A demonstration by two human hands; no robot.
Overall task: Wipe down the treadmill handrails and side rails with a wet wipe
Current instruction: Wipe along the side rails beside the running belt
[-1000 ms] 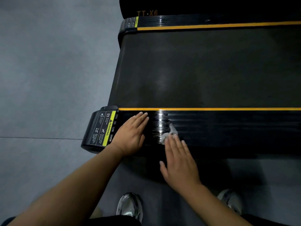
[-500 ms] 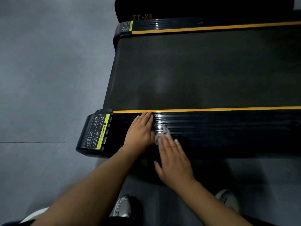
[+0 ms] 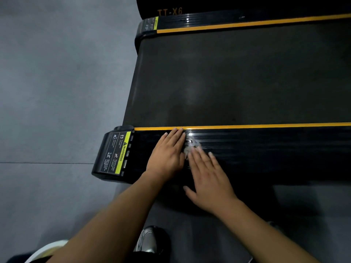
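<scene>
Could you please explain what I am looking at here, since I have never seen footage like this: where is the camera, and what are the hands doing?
The camera is worn on a person's head and looks forward and down, so you see their own arms from above. The big black machine is a treadmill seen from its side: the dark belt runs between a far side rail and a near side rail, each edged with a yellow stripe. The left hand lies flat on the near rail, beside the warning label on the end cap. The right hand presses a small crumpled wet wipe against the same rail with straight fingers. Below, a shoe stands on the grey floor.
</scene>
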